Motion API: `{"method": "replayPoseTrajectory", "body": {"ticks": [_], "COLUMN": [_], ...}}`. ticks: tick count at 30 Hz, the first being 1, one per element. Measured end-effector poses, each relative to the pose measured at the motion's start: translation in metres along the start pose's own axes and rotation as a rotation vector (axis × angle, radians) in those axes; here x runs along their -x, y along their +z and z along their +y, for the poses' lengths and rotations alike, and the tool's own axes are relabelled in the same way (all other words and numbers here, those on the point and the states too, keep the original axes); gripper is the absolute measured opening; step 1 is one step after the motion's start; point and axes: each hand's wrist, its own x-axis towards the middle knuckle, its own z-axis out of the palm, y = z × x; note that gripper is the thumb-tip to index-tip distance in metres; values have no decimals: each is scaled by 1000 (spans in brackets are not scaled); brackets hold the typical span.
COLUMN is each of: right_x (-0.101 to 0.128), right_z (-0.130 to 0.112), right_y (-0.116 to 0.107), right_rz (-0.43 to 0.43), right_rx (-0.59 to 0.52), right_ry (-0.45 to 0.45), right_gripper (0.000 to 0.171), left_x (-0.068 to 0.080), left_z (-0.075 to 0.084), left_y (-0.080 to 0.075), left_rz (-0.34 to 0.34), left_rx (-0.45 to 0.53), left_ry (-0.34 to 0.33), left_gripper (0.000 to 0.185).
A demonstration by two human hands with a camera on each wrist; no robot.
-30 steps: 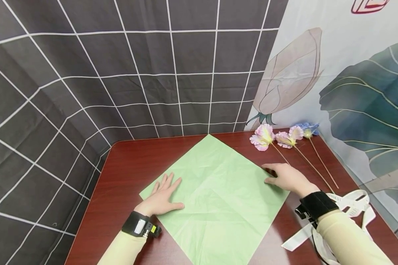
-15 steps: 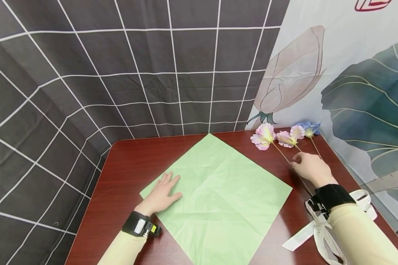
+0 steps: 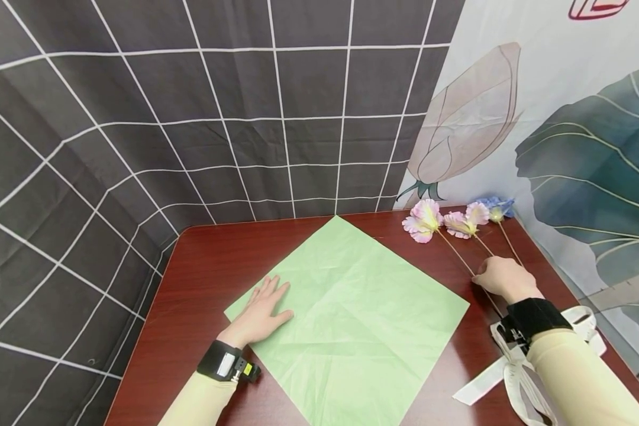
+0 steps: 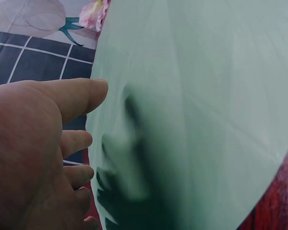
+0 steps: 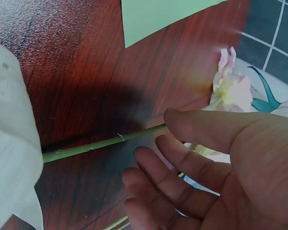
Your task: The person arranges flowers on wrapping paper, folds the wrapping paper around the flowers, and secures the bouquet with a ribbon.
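Observation:
A light green paper sheet lies as a diamond on the dark red table. My left hand rests flat on its left corner with the fingers straight; the left wrist view shows that hand over the sheet. Three artificial flowers lie at the back right: a pink one, a second pink one and a blue one. My right hand lies over their thin stems. In the right wrist view the thumb touches a green stem, and the fingers are loosely bent, apart from it.
A white ribbon lies in loops at the front right under my right forearm, also seen as ribbon beside the stem. Dark grid cloth hangs behind and to the left, and a flower-print cloth to the right.
My right hand left the paper's right corner, went to the flower stems and has now settled lower on them. The left hand and the paper have stayed put.

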Motion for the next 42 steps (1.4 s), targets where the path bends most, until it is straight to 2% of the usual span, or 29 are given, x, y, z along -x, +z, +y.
{"method": "replayPoseTrajectory", "body": {"ticks": [10,17,24,36,42], "right_x": [0,0,0,2,7], "right_z": [3,-2,-9,-26,-38], "right_y": [6,7,3,6,6], "right_rz": [28,47,53,-28,-7], "right_rx": [-8,-18,-78,-193,-200], "right_ry": [-36,-65,-117,-165,-212], "right_gripper": [15,22,23,23,23], "left_x": [2,2,0,1,0], "left_z": [0,-1,-2,-1,-1], "left_y": [1,3,3,2,3], "left_rz": [-10,-20,-9,-19,-13], "left_rx": [10,7,7,4,6], "left_ry": [9,2,7,0,9], "left_gripper": [68,68,69,70,69]}}
